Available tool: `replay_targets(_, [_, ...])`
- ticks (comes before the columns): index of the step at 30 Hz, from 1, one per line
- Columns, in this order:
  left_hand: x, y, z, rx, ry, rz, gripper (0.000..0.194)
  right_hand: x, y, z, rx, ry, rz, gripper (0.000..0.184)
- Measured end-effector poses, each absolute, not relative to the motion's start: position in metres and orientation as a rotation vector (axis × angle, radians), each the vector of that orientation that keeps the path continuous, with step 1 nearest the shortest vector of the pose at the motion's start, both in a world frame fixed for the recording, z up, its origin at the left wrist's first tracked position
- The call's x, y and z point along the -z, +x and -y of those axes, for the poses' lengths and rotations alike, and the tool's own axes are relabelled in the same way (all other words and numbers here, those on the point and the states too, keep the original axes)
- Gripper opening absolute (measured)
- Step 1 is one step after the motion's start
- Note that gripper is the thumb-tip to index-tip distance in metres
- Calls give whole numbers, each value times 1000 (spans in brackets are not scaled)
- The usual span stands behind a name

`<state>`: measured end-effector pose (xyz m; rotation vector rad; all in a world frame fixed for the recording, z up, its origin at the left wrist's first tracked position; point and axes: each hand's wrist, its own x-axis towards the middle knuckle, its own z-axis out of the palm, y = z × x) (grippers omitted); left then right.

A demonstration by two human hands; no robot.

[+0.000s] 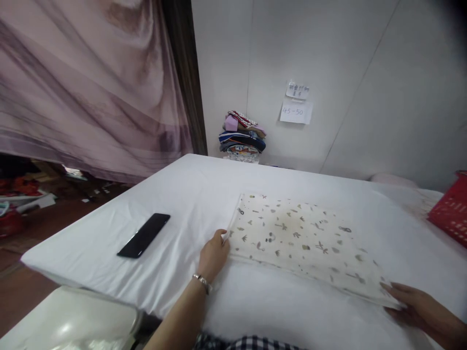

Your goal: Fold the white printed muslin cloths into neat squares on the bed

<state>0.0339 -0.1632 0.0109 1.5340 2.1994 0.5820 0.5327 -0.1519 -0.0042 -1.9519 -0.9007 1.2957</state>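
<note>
A cream cloth (292, 233) printed with small grey-green and brown motifs lies folded into a flat rectangle on the white-covered table (204, 184). My left hand (214, 253), with a silver bracelet at its wrist, pinches the cloth's left edge close to the near corner. At the near right corner, my right hand (412, 306) grips the same cloth, thumb side on top and the other fingers partly beneath. Between the two hands the near edge runs almost straight, slanting down to the right.
A black phone-like slab (145, 235) lies on the table's left part. Folded fabrics (242, 136) are stacked by the wall, near paper notes (295, 112). A red basket (450, 211) stands at the right edge. A pinkish curtain (95, 82) hangs at left; a pale chair-like surface (76, 316) is below.
</note>
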Motion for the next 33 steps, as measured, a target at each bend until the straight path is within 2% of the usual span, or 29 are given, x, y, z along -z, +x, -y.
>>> replay_targets(2, [-11, 35, 163, -542, 1570, -2226, 34, 8, 537, 151, -1293, -2069, 1008, 60])
replay_targets(5, [-10, 36, 161, -489, 1584, -2259, 34, 14, 541, 145, -1118, -2190, 1271, 63])
replay_targets(8, [-11, 36, 160, -462, 1578, -2247, 34, 16, 534, 140, -668, -2205, 1594, 64])
replay_targets(11, [-11, 34, 159, -449, 1574, -2243, 34, 10, 507, 135, -42, -1928, 2007, 58])
replay_targets(14, [-10, 30, 158, -460, 1557, -2243, 35, 4, 474, 126, 185, -1722, 2166, 57])
replay_targets(22, [-11, 21, 154, -454, 1513, -2236, 39, 28, 464, 105, -109, -2090, 2242, 72])
replay_targets(26, [-17, 23, 154, -402, 1511, -2216, 38, 13, 465, 100, -235, -2138, 2232, 73])
replay_targets(30, [-18, 24, 154, -382, 1500, -2216, 36, -9, 459, 71, -115, -2141, 2178, 75])
replay_targets(33, [-15, 24, 154, -395, 1499, -2222, 36, -5, 453, 42, -19, -2120, 2179, 74])
